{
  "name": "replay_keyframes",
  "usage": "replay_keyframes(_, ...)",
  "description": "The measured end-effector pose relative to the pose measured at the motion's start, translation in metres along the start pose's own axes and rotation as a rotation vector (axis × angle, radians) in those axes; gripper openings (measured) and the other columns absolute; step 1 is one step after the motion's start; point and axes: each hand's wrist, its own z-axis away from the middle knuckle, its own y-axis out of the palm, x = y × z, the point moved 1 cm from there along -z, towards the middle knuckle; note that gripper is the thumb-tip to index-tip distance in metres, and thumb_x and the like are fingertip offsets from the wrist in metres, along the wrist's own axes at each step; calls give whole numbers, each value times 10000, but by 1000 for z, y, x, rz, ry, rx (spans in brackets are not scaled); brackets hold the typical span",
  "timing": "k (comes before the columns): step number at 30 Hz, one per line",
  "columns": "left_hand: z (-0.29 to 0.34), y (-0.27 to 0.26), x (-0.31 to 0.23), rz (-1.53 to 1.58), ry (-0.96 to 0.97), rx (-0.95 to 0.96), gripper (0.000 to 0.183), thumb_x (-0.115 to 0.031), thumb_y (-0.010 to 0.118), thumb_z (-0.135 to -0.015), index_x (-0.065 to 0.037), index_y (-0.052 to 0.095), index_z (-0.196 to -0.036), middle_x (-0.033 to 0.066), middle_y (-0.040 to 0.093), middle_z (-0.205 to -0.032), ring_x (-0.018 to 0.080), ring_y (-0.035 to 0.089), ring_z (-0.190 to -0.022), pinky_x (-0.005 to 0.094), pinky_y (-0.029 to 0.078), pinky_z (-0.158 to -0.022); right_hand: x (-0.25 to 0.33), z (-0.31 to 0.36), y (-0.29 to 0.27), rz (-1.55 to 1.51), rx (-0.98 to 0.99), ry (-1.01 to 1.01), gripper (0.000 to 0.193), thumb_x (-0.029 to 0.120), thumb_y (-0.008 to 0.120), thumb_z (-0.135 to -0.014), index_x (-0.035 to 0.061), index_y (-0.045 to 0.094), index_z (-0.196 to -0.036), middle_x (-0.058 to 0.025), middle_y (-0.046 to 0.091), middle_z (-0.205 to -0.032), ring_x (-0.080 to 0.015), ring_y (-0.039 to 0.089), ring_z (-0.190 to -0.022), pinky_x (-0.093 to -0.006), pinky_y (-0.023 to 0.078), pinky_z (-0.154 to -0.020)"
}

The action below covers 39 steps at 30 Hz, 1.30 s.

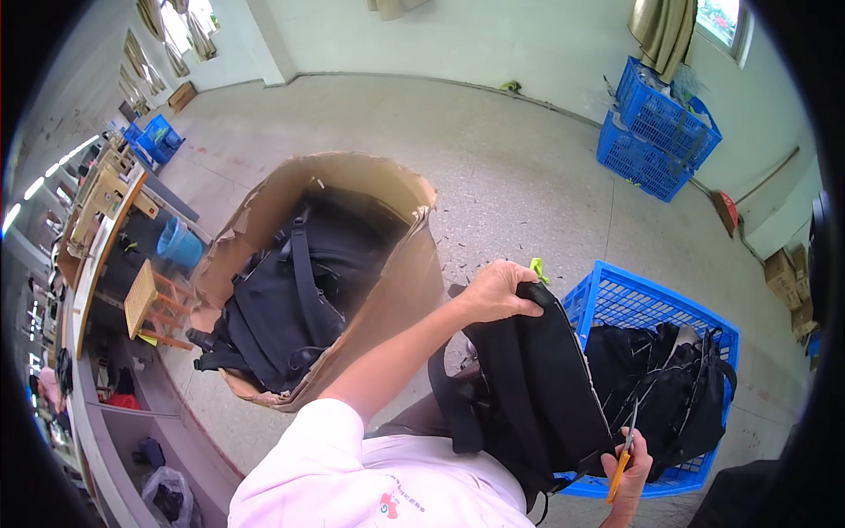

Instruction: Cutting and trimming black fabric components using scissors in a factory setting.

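A black fabric bag (537, 378) hangs in front of me, its seam edge running down the right side with a pale frayed line. My left hand (503, 292) is closed on the bag's top corner, thumb and fingers pinching the cloth. At the bag's lower right, my right hand (630, 471) grips a pair of scissors (620, 476) with orange handles, blades pointing up beside the seam. Behind the bag stands a blue plastic crate (731, 352) holding more black bags (656, 387) with pale edges. A torn cardboard box (387, 304) on my left contains several black bags (295, 290).
Stacked blue crates (656, 132) stand by the far wall, near a red dustpan (726, 211). To the left are a wooden stool (154, 304), a blue bin (180, 244) and a long workbench (101, 242) with sewing machines. Dark scraps lie on the floor (493, 229).
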Motion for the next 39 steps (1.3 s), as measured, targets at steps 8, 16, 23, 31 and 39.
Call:
replay_keyframes(8,-14,5,10,228,45,-4,236,-136,740,-640,16,606,-760,55,552,-611,70,499,-633,286,420,-573,-8,6,2,-138,-104,-86,488,144,725,-698,13,548,-1133,16,498,-668,-50,439,-582,-194,356,-532)
replay_keyframes(16,-5,-17,23,311,-92,-59,106,19,677,-660,-26,617,-735,-25,585,-662,56,530,-625,199,412,-567,-14,16,-17,-156,-1,-33,766,457,773,-656,53,454,-1224,-27,475,-798,-139,493,-724,-263,422,-609)
replay_keyframes(23,-9,-11,17,374,-102,-25,137,6,705,-694,-53,595,-751,-50,567,-698,40,501,-645,180,386,-584,-12,41,-34,397,221,-126,770,565,734,-612,119,482,-1187,-92,526,-882,-254,541,-799,-343,467,-667)
replay_keyframes(31,-8,-13,16,304,-70,-61,138,-11,709,-696,-67,594,-748,-66,533,-675,33,464,-634,174,351,-570,-7,37,-41,418,262,-163,703,573,696,-654,100,518,-1143,-89,564,-832,-247,551,-758,-339,471,-628)
replay_keyframes(39,-8,-13,13,269,-131,-84,130,26,675,-687,-57,595,-748,-59,546,-675,34,474,-599,178,353,-541,-15,32,-43,293,292,-239,565,401,760,-668,44,559,-1058,-92,563,-708,-247,538,-602,-325,438,-543)
